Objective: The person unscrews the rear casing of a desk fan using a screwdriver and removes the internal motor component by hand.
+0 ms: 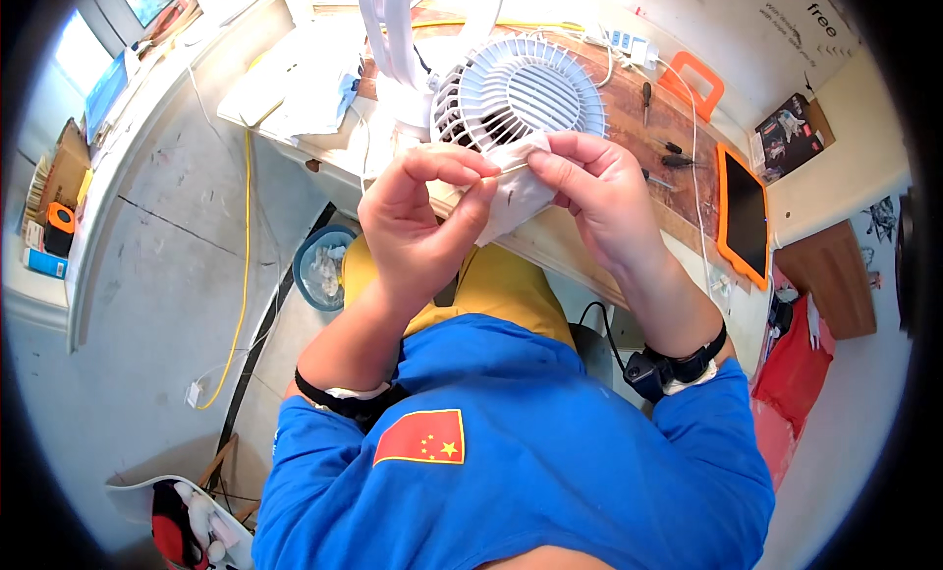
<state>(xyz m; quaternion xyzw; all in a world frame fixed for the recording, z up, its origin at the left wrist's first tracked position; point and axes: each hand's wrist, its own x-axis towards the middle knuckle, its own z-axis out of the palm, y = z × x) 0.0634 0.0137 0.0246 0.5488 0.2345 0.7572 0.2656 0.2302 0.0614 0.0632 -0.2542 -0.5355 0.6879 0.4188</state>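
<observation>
Both hands meet just in front of a small round white plastic desk fan [521, 93] with a slatted grille, which stands on a brown wooden workbench [629, 108]. The left hand [422, 221] pinches one edge of a crumpled white cloth wipe [511, 192] between thumb and forefinger, fingers curled tight. The right hand [599, 192] pinches the opposite edge of the same wipe with its fingertips, so the cloth is stretched between them right below the fan's grille, touching or almost touching its lower rim; which, I cannot tell. To the right of the fan lie several dark-handled screwdrivers [673, 157], and farther right an orange-framed dark tablet [744, 216]. Behind the fan sits a white power strip [629, 47]. Below the fan, on the grey floor, stands a round blue bin [319, 267].
</observation>
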